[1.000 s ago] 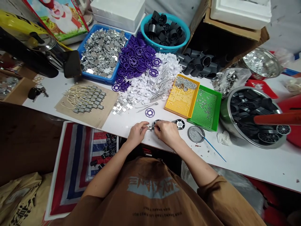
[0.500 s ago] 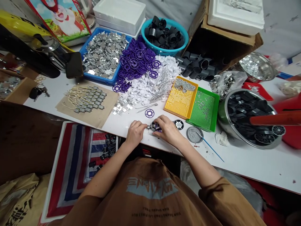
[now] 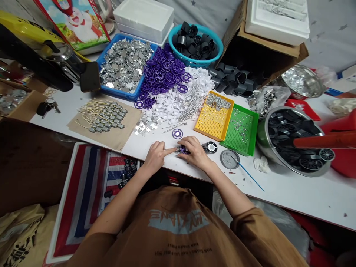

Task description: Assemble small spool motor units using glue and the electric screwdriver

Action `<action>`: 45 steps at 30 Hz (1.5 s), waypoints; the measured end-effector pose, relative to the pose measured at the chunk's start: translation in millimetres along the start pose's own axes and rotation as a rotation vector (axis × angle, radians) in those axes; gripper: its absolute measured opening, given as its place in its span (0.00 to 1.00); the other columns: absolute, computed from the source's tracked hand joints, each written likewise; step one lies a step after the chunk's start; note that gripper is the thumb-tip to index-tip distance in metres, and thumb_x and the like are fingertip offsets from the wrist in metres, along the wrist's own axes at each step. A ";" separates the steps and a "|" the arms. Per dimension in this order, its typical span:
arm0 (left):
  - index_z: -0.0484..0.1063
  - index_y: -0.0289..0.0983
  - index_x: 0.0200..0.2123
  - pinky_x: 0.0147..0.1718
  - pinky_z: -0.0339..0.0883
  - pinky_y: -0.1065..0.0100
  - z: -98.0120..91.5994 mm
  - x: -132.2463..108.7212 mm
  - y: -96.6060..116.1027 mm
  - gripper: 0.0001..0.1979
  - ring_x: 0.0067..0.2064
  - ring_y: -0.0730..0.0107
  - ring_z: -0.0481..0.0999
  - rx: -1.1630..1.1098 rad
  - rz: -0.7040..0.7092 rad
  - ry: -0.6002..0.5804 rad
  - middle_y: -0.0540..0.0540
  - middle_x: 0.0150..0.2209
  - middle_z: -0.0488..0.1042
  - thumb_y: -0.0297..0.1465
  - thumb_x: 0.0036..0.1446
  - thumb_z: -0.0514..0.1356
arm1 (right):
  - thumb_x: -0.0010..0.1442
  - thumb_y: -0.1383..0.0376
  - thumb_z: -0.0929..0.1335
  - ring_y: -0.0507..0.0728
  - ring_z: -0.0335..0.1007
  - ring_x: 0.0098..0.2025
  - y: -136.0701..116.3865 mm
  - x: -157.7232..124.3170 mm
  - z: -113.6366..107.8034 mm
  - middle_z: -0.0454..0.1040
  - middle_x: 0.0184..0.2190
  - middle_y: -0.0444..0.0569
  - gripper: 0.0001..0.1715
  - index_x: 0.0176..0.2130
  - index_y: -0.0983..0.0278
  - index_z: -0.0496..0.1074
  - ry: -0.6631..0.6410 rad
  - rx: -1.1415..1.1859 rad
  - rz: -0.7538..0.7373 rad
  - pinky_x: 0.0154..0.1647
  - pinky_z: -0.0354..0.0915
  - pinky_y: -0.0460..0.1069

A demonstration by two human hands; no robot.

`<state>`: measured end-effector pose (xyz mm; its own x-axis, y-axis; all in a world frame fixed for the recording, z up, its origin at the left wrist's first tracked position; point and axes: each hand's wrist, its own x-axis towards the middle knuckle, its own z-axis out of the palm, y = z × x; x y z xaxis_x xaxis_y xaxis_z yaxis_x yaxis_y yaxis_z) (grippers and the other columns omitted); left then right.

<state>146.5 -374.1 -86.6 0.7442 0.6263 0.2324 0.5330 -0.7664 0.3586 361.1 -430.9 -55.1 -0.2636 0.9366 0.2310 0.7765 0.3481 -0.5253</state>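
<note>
My right hand (image 3: 194,152) is closed around a small black round housing with a purple ring piece (image 3: 184,149) in it, low over the table's front edge. From the left, my left hand (image 3: 156,156) reaches to the same part with its index finger stretched out. That fingertip meets a small metal bit at the part's left side; the other fingers are curled, with nothing visible in them. A loose purple ring with a white square centre (image 3: 177,134) lies just behind. To the right rests a black round piece with a silver spoked face (image 3: 211,147).
A grey dish (image 3: 229,159) holds a blue stick. Yellow (image 3: 197,127) and green (image 3: 252,148) trays hold small metal parts. Behind lie purple rings (image 3: 164,70), white pieces (image 3: 167,107) and a blue tray (image 3: 136,97). A metal bowl (image 3: 314,173) of black parts stands right.
My left hand has gone from a pinch at the metal bit to an outstretched index finger against it. My right hand has shifted slightly left and still grips the part.
</note>
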 end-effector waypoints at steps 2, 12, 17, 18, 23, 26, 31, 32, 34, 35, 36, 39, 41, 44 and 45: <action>0.74 0.51 0.52 0.33 0.59 0.65 -3.1 1.0 -5.1 0.32 0.35 0.62 0.59 -0.006 0.021 -0.042 0.45 0.30 0.59 0.14 0.55 0.47 | 0.59 0.53 0.69 0.63 0.63 0.51 3.2 -0.8 2.6 0.71 0.48 0.57 0.26 0.52 0.64 0.67 0.011 0.039 0.002 0.51 0.63 0.58; 0.58 0.44 0.63 0.56 0.62 0.47 -27.6 9.3 -2.4 0.31 0.59 0.49 0.61 -0.215 -0.076 0.032 0.38 0.53 0.64 0.29 0.57 0.61 | 0.55 0.54 0.72 0.64 0.61 0.60 5.9 -17.2 -7.9 0.65 0.58 0.58 0.37 0.61 0.59 0.61 0.057 0.132 0.096 0.59 0.62 0.63; 0.59 0.42 0.61 0.60 0.62 0.54 -10.3 33.8 24.0 0.33 0.60 0.56 0.67 -0.547 -0.027 0.011 0.40 0.58 0.67 0.36 0.54 0.66 | 0.58 0.61 0.70 0.64 0.59 0.61 0.9 -30.6 -15.6 0.63 0.60 0.58 0.37 0.63 0.59 0.57 0.084 0.140 0.140 0.60 0.61 0.64; 0.59 0.41 0.62 0.60 0.63 0.55 -3.2 37.3 26.5 0.35 0.60 0.57 0.68 -0.592 -0.040 -0.013 0.39 0.59 0.67 0.36 0.53 0.67 | 0.59 0.64 0.69 0.63 0.59 0.61 -0.1 -30.7 -16.2 0.63 0.60 0.58 0.37 0.64 0.60 0.57 0.082 0.145 0.123 0.61 0.60 0.64; 0.56 0.42 0.62 0.56 0.68 0.57 20.9 42.3 25.2 0.38 0.58 0.58 0.72 -0.727 -0.157 -0.027 0.40 0.56 0.71 0.35 0.51 0.68 | 0.59 0.69 0.67 0.63 0.60 0.58 2.2 -24.6 -20.3 0.70 0.55 0.55 0.33 0.62 0.61 0.59 0.052 0.184 0.094 0.58 0.63 0.63; 0.60 0.41 0.59 0.56 0.68 0.57 22.0 40.9 23.7 0.34 0.57 0.59 0.73 -0.743 -0.171 -0.011 0.40 0.54 0.72 0.35 0.51 0.67 | 0.59 0.68 0.68 0.62 0.62 0.53 6.8 -23.3 -21.7 0.73 0.52 0.53 0.31 0.61 0.61 0.62 0.073 0.179 0.100 0.55 0.65 0.61; 0.68 0.38 0.53 0.55 0.69 0.56 17.7 42.1 24.9 0.27 0.53 0.59 0.75 -0.711 -0.156 -0.003 0.40 0.51 0.75 0.37 0.51 0.67 | 0.58 0.67 0.70 0.62 0.61 0.51 11.5 -25.2 -22.5 0.72 0.53 0.52 0.33 0.61 0.59 0.62 0.088 0.199 0.070 0.54 0.65 0.61; 0.68 0.38 0.53 0.55 0.69 0.55 17.1 42.8 25.0 0.27 0.53 0.59 0.75 -0.708 -0.151 -0.008 0.40 0.51 0.75 0.37 0.51 0.67 | 0.58 0.67 0.70 0.62 0.61 0.51 12.0 -25.8 -22.8 0.73 0.52 0.52 0.32 0.60 0.60 0.62 0.091 0.205 0.070 0.53 0.65 0.60; 0.69 0.37 0.53 0.56 0.68 0.55 16.2 44.1 25.1 0.27 0.54 0.58 0.74 -0.699 -0.135 -0.019 0.40 0.51 0.75 0.38 0.51 0.67 | 0.58 0.67 0.70 0.61 0.62 0.49 13.0 -27.3 -23.4 0.73 0.50 0.52 0.31 0.59 0.61 0.64 0.104 0.210 0.070 0.52 0.66 0.59; 0.69 0.37 0.53 0.56 0.68 0.55 15.9 44.8 25.3 0.26 0.54 0.58 0.74 -0.694 -0.128 -0.023 0.40 0.51 0.75 0.39 0.51 0.67 | 0.58 0.67 0.70 0.61 0.62 0.48 13.5 -28.1 -23.6 0.74 0.50 0.52 0.30 0.59 0.61 0.64 0.115 0.209 0.072 0.52 0.66 0.58; 0.69 0.37 0.53 0.56 0.67 0.55 15.6 45.3 25.4 0.26 0.55 0.58 0.74 -0.691 -0.122 -0.028 0.40 0.52 0.75 0.39 0.52 0.67 | 0.58 0.67 0.70 0.62 0.62 0.48 13.9 -29.0 -23.7 0.73 0.49 0.53 0.30 0.58 0.62 0.65 0.125 0.208 0.076 0.51 0.66 0.59; 0.70 0.38 0.54 0.57 0.67 0.54 15.2 46.4 26.0 0.26 0.56 0.58 0.73 -0.687 -0.110 -0.043 0.40 0.53 0.75 0.39 0.53 0.66 | 0.58 0.65 0.71 0.63 0.63 0.48 15.3 -31.2 -23.8 0.73 0.49 0.54 0.29 0.58 0.61 0.65 0.139 0.212 0.091 0.51 0.66 0.61; 0.69 0.38 0.54 0.57 0.66 0.54 14.6 46.8 25.9 0.26 0.56 0.58 0.73 -0.684 -0.103 -0.052 0.40 0.53 0.74 0.39 0.53 0.66 | 0.58 0.64 0.71 0.63 0.64 0.49 16.1 -31.8 -24.4 0.73 0.49 0.54 0.29 0.58 0.60 0.65 0.132 0.214 0.092 0.52 0.65 0.62; 0.69 0.39 0.55 0.58 0.66 0.55 13.3 47.3 24.8 0.26 0.57 0.58 0.73 -0.681 -0.093 -0.065 0.40 0.54 0.74 0.39 0.54 0.65 | 0.57 0.62 0.72 0.63 0.63 0.51 17.3 -31.6 -25.6 0.71 0.51 0.54 0.31 0.58 0.60 0.65 0.129 0.200 0.091 0.53 0.65 0.61; 0.69 0.39 0.55 0.58 0.66 0.55 12.8 47.5 24.1 0.26 0.57 0.58 0.72 -0.682 -0.090 -0.072 0.40 0.54 0.74 0.39 0.54 0.65 | 0.56 0.62 0.73 0.63 0.63 0.52 17.4 -31.3 -25.6 0.71 0.51 0.55 0.31 0.57 0.61 0.65 0.127 0.189 0.098 0.54 0.65 0.60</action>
<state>199.9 -364.6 -78.5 0.7466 0.6539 0.1228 0.2393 -0.4361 0.8675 397.5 -455.2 -50.5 -0.1093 0.9578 0.2660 0.6708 0.2685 -0.6913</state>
